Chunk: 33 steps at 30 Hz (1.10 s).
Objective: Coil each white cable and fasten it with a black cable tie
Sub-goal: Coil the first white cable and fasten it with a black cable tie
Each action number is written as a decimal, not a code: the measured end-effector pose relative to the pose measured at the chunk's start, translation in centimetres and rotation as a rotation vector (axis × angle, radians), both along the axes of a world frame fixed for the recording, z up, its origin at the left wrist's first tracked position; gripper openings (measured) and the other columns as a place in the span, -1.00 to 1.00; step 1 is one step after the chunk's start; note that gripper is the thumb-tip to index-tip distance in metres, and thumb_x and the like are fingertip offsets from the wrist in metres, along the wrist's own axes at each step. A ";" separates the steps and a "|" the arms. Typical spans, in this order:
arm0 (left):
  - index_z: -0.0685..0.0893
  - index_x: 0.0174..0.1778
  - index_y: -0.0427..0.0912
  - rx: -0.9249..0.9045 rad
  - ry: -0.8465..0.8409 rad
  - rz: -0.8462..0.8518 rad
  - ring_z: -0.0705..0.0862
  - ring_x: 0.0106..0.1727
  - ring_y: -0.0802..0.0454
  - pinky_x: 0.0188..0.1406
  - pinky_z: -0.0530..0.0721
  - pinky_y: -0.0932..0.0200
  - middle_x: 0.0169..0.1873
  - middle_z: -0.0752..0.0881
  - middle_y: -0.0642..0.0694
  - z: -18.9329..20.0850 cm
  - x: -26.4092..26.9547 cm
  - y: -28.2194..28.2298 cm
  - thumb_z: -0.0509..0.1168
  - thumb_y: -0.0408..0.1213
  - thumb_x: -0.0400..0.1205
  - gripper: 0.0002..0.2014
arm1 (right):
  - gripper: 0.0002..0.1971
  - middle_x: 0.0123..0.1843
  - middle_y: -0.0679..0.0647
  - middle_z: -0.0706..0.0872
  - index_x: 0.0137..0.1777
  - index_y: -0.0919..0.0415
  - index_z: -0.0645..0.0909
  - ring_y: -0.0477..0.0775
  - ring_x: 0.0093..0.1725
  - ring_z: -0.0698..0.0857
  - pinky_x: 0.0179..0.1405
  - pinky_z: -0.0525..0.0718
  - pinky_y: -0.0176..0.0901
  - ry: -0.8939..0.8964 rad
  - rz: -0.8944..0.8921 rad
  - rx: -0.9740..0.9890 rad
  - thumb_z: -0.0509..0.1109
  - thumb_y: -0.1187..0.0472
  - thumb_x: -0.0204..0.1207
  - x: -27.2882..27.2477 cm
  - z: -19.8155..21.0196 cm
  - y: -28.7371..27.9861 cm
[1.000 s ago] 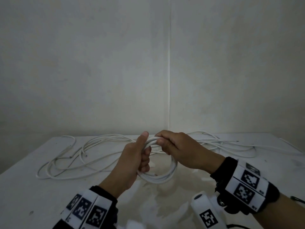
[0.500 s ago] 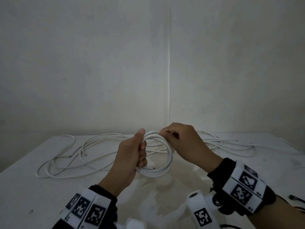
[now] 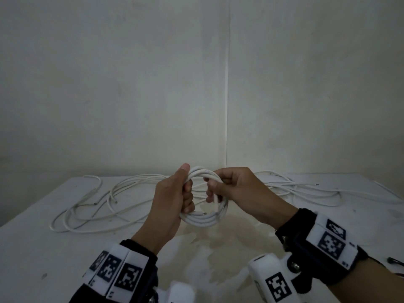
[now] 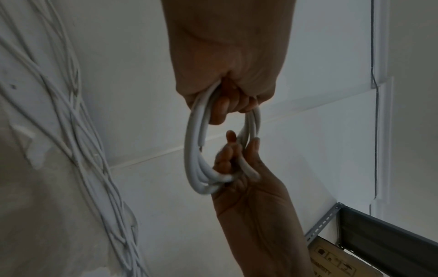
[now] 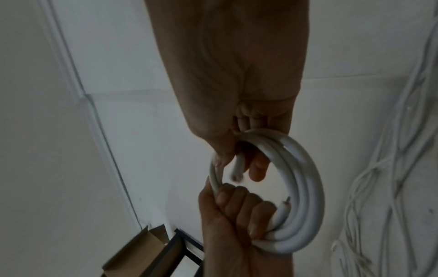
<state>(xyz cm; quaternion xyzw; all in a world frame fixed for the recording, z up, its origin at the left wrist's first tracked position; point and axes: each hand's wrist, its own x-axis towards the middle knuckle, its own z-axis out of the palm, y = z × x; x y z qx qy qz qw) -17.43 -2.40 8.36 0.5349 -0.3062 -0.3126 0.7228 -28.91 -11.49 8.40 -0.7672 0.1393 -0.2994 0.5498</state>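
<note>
Your left hand point(image 3: 172, 193) clenches the white cable coil point(image 3: 204, 219) at 9 o'clock; your right hand point(image 3: 236, 189) pinches its loose end point(image 5: 237, 175): tuck it flat.

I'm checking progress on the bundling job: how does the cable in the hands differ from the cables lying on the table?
The held cable is wound into a tight round coil; the loose cables sprawl in wide, tangled loops. The coil is lifted off the table, gripped by the left hand and right hand; the loose cables rest untouched on it. Both are white with bare cut ends, and neither wears a black tie.
</note>
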 end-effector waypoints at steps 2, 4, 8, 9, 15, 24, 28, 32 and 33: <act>0.33 -0.59 -0.15 -0.003 -0.013 0.004 0.18 -0.75 0.18 -0.76 0.21 0.34 -0.79 0.24 0.09 0.1 0.0 0.0 0.13 -0.14 0.67 -0.54 | -0.84 -0.44 0.00 0.67 -0.03 0.37 0.65 -0.08 -0.41 0.67 -0.36 0.63 -0.34 -0.010 0.041 0.087 0.31 0.27 0.55 0.0 -0.1 0.0; 0.33 -0.59 -0.16 -0.007 -0.036 0.007 0.19 -0.75 0.17 -0.75 0.23 0.37 -0.79 0.25 0.09 0.1 0.1 0.0 0.13 -0.14 0.67 -0.53 | -0.81 -0.45 0.01 0.63 0.01 0.34 0.64 -0.10 -0.42 0.64 -0.40 0.57 -0.39 0.021 0.069 0.115 0.27 0.23 0.57 -0.2 0.1 0.0; 0.35 -0.59 -0.17 -0.033 -0.081 0.030 0.22 -0.74 0.17 -0.74 0.27 0.36 -0.78 0.29 0.08 -0.2 0.4 0.2 0.15 -0.17 0.67 -0.54 | -0.85 -0.33 0.10 0.66 0.07 0.14 0.59 -0.19 -0.38 0.65 -0.42 0.54 -0.43 0.098 0.170 0.103 0.22 0.27 0.60 -0.8 0.6 0.0; 0.36 -0.58 -0.17 -0.038 -0.077 0.033 0.22 -0.74 0.17 -0.74 0.27 0.37 -0.77 0.30 0.08 -0.2 0.4 0.3 0.15 -0.17 0.67 -0.54 | -0.84 -0.31 0.12 0.68 0.08 0.13 0.58 -0.16 -0.36 0.67 -0.38 0.59 -0.39 0.105 0.174 0.111 0.22 0.29 0.59 -0.9 0.5 -0.1; 0.39 -0.57 -0.18 -0.059 -0.022 0.050 0.22 -0.73 0.17 -0.74 0.30 0.34 -0.76 0.28 0.06 -0.7 -0.2 -0.2 0.15 -0.10 0.67 -0.54 | -0.36 -0.38 0.05 0.46 0.13 0.50 0.56 -0.10 -0.43 0.41 -0.29 0.44 -0.23 -0.123 0.022 0.268 0.31 -0.12 0.34 0.2 -0.3 0.8; 0.43 -0.53 -0.20 -0.068 -0.151 0.018 0.33 -0.72 0.19 -0.67 0.43 0.32 -0.78 0.34 0.04 -0.5 -1.1 -0.5 0.11 -0.05 0.66 -0.54 | -0.22 -0.56 0.05 0.33 -0.19 0.64 0.44 0.02 -0.51 0.33 -0.40 0.38 -0.02 -0.168 -0.305 -0.107 0.07 -0.28 0.38 1.1 0.3 0.9; 0.47 -0.47 -0.23 -0.069 -0.222 -0.014 0.40 -0.69 0.18 -0.58 0.54 0.28 -0.76 0.37 0.04 -0.7 -0.9 -0.7 0.07 -0.07 0.68 -0.56 | -0.24 -0.58 0.02 0.35 -0.21 0.61 0.45 -0.01 -0.54 0.35 -0.44 0.37 -0.08 -0.140 -0.344 -0.194 0.04 -0.26 0.40 0.8 0.3 0.5; 0.58 -0.28 -0.25 -0.062 -0.453 -0.124 0.59 -0.53 0.13 -0.39 0.64 0.23 -0.61 0.59 0.00 -1.4 -0.6 -0.4 -0.01 -0.21 0.73 -0.63 | -0.45 -0.56 -0.14 0.42 -0.29 0.45 0.56 -0.20 -0.55 0.46 -0.40 0.42 -0.29 -0.026 -0.454 -0.384 0.06 -0.04 0.63 0.0 0.6 -0.2; 0.59 -0.26 -0.25 -0.036 -0.483 -0.164 0.61 -0.52 0.14 -0.38 0.64 0.26 -0.60 0.62 0.01 -1.4 -0.7 -0.2 -0.03 -0.21 0.73 -0.62 | -0.48 -0.54 -0.12 0.44 -0.29 0.42 0.58 -0.18 -0.51 0.50 -0.35 0.44 -0.27 0.021 -0.452 -0.426 0.06 0.00 0.66 -0.2 0.5 -0.2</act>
